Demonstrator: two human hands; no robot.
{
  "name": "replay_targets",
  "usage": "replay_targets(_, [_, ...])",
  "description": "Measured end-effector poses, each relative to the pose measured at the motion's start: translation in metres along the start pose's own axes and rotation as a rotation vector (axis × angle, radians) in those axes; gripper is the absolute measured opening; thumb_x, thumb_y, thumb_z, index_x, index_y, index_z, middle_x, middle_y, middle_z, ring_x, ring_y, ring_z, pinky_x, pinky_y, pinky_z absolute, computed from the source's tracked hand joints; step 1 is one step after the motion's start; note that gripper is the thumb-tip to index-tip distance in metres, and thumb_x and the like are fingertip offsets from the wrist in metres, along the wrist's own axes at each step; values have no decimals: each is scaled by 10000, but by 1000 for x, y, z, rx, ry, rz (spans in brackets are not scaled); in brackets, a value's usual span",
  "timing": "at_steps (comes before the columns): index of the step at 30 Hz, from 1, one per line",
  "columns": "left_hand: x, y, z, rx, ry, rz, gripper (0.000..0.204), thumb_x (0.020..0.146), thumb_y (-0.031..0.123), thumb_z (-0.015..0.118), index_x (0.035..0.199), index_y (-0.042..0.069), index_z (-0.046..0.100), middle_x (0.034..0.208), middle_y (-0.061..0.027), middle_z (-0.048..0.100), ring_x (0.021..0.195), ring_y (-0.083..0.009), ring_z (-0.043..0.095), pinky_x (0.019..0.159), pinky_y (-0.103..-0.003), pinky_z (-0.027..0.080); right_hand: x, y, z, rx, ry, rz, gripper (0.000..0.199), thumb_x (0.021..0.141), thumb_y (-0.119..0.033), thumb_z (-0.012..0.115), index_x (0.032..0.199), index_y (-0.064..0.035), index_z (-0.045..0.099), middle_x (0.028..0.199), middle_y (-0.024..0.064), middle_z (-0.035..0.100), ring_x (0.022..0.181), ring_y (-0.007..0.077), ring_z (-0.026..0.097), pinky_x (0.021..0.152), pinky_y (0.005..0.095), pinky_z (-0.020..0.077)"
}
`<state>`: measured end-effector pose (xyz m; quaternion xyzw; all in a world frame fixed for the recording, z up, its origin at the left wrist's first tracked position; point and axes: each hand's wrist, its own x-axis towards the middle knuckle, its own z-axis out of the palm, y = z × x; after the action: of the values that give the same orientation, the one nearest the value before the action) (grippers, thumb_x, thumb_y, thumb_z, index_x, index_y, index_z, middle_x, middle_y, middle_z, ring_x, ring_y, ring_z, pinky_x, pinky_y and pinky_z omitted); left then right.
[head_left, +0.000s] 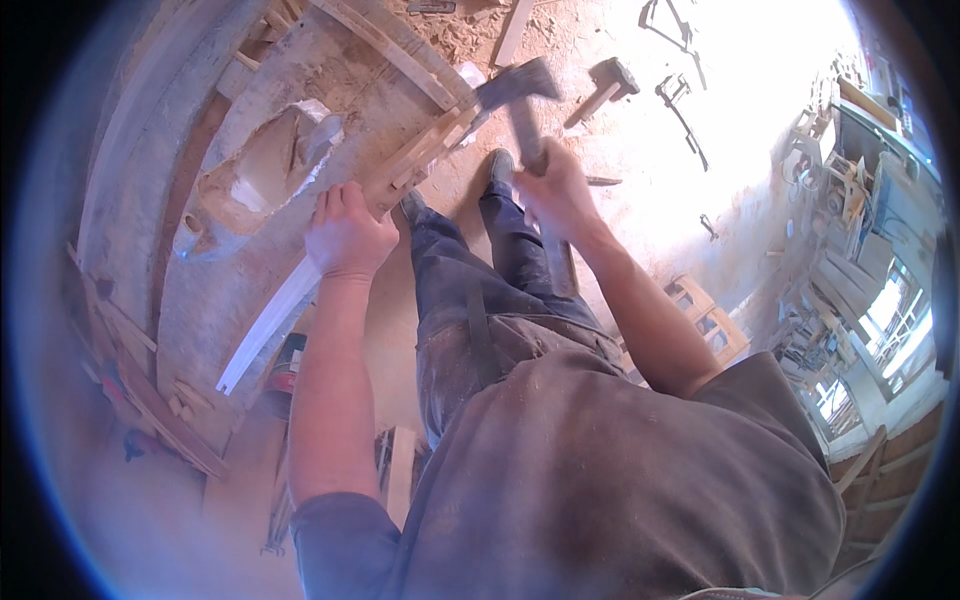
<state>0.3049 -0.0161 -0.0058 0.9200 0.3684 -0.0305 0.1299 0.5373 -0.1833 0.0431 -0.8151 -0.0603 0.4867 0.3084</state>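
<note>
My right hand (560, 190) is wrapped round the handle of a hatchet (518, 85), whose dark head is slightly blurred. The handle's lower end hangs below my fist, near my thigh. The hatchet head is beside the far end of a pale wooden piece (415, 155); whether they touch, I cannot tell. My left hand (350, 232) is closed round the near end of this wood, at the bench edge. A white, narrow strip (268, 325) runs from under my left hand toward the lower left; I cannot tell whether it belongs to the same piece.
On the workbench (330, 70) at left lies a hollowed wooden block (245, 175) with shavings. A mallet (605, 90) and clamps (683, 115) lie on the bright floor beyond. A wooden crate-like frame (705, 320) stands at right, near cluttered shelving (850, 230).
</note>
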Motion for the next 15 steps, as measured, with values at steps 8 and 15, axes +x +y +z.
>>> replay_targets(8, [1, 0, 3, 28, 81, 35, 361, 623, 201, 823, 897, 104, 610, 913, -79, 666, 883, -299, 690, 692, -445, 601, -5, 19, 17, -165, 86, -170, 222, 927, -98, 697, 1044, -17, 525, 719, 64, 593, 551, 157, 636, 484, 346, 512])
replay_targets(15, [-7, 0, 5, 2, -5, 10, 377, 670, 183, 805, 980, 96, 608, 977, -94, 671, 933, -331, 684, 748, -468, 597, -20, 42, 40, -236, 160, -297, 221, 941, -96, 687, 1011, -3, 499, 704, 67, 589, 527, 147, 610, 452, 334, 488])
